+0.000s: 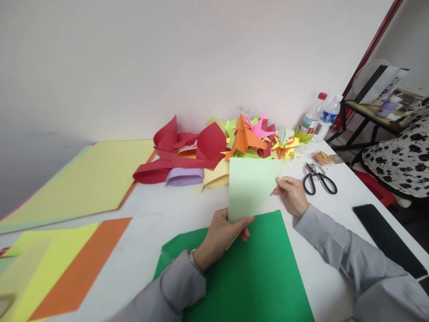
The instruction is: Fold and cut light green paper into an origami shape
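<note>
The left hand is pinching the bottom of a pale green sheet; the right hand is pinching its right edge. A light, even grip looks best for avoiding creases. The sheet is tilting up above a larger green sheet on the white surface. Beyond, I'm seeing scissors lying right, folded paper shapes sitting behind.
</note>
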A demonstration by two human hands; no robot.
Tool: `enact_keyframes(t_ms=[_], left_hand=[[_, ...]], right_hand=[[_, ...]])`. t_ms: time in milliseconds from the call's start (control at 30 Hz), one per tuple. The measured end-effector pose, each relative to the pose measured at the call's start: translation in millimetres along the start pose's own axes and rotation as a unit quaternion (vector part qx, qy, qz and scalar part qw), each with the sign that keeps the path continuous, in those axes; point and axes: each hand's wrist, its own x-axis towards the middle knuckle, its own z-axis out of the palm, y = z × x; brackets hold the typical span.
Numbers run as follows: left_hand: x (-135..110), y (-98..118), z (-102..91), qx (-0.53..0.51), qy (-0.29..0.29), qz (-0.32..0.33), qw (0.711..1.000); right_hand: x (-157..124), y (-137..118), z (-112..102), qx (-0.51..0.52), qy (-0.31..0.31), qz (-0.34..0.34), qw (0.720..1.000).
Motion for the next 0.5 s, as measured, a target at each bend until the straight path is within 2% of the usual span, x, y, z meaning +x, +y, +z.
enact_keyframes(t_ms=[233, 367, 500], left_hand=[[0, -1, -2.5, -0.013, -0.024, 0.016, 1.000], [0, -2, -2.3, -0.008, -0.014, 0.023, 1.000], [1, -4, -2.2, -0.013, -0.012, 0.027, 0.999]], right_hand=[[4, -5, -3, 0.045, 0.026, -0.003, 0.999], [-5, 0, 4, 0.061, -0.017, 0.031, 0.998], [-25, 9, 17, -0.025, -0.085, 0.076, 0.993]])
